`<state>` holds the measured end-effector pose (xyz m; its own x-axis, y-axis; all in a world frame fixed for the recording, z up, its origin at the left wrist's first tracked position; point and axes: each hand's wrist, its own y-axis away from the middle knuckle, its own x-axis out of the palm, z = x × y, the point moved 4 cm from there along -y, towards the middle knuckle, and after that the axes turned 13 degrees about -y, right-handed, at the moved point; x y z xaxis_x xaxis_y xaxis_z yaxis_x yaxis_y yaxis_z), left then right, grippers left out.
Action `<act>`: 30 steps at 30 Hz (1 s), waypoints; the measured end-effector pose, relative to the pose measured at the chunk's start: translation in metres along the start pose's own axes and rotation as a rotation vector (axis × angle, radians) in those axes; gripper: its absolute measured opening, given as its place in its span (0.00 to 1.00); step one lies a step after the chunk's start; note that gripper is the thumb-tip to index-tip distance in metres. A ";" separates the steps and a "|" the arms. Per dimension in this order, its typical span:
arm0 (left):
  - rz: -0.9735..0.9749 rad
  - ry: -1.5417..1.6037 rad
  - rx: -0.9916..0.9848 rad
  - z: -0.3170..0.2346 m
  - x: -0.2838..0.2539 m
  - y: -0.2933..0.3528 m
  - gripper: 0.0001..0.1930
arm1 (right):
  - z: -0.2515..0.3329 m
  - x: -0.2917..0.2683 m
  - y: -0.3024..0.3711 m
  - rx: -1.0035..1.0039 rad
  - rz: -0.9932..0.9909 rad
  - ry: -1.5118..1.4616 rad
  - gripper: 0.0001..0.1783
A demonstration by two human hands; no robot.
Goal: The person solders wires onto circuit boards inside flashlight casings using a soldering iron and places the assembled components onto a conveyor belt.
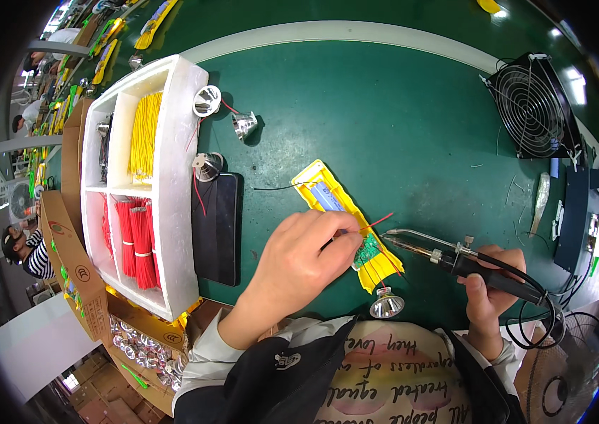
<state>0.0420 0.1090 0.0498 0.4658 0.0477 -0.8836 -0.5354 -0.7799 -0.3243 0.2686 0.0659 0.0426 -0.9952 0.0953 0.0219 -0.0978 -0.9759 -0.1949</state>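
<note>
A yellow plastic housing lies at a slant on the green bench, holding a blue battery cell and a green circuit board. Over its middle, my left hand is closed in a pinch on a thin red wire, whose end sticks out to the right. My right hand grips a soldering iron with a thin metal tube along it. The iron's tip points left, close to the board; whether it touches cannot be made out. A silver reflector cup sits below the housing, with thin wires running toward the board.
On the left stands a white foam box with bundles of yellow wires and red wires. Beside it are loose reflector cups and a black flat case. A black fan stands far right; the iron's cable loops below.
</note>
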 end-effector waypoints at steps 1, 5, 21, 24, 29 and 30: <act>0.042 0.013 0.025 0.001 0.000 -0.002 0.10 | -0.001 -0.001 0.000 0.003 -0.004 0.000 0.20; 0.113 -0.010 0.057 0.003 -0.002 -0.006 0.11 | -0.003 -0.002 0.001 0.024 0.009 -0.074 0.19; 0.306 -0.023 0.078 0.006 -0.003 -0.016 0.08 | -0.001 0.008 0.004 0.024 0.097 0.045 0.18; 0.309 -0.008 0.079 0.007 -0.002 -0.016 0.07 | 0.000 0.010 0.003 0.024 0.105 0.066 0.18; 0.307 0.008 0.104 0.009 0.001 -0.017 0.06 | 0.001 0.011 0.003 0.011 0.104 0.073 0.18; 0.316 0.000 0.107 0.009 0.001 -0.016 0.06 | 0.001 0.011 0.003 0.025 0.094 0.073 0.18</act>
<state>0.0447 0.1276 0.0513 0.2651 -0.1864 -0.9460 -0.7243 -0.6861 -0.0678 0.2576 0.0641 0.0429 -0.9976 0.0165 -0.0669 -0.0050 -0.9858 -0.1681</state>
